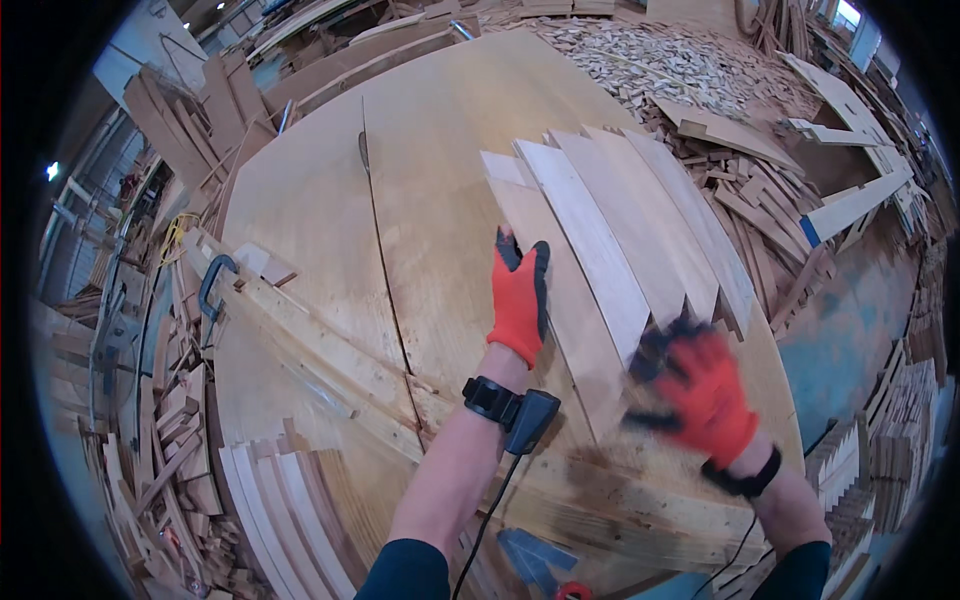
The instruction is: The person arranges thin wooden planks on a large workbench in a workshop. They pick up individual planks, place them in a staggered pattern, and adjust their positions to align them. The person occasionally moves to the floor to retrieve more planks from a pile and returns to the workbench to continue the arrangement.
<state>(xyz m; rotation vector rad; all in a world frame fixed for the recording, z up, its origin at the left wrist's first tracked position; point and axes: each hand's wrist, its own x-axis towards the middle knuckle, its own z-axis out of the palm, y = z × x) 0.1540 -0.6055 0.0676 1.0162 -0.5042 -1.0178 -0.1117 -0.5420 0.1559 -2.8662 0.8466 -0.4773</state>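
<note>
Several long, pale wooden boards (583, 240) lie side by side at a slant on a large plywood tabletop (300, 230), their pointed ends staggered. My left hand (518, 300), in an orange glove with dark fingertips, rests at the left edge of the leftmost board (545, 250). Its fingers are apart and grip nothing that I can see. Over the near ends of the boards is my right hand (705, 390), in a matching glove. Motion blurs it, but its fingers look spread, with nothing visible in them; whether it touches the wood I cannot tell.
A blue clamp (215, 285) grips a long wooden rail (310, 345) on the left. Cut strips (290, 510) stand near the lower left. A blue-grey triangular piece (535, 560) lies by the near edge. Scrap wood (670, 75) is heaped beyond the table. A cable (490, 515) hangs from my left wrist device.
</note>
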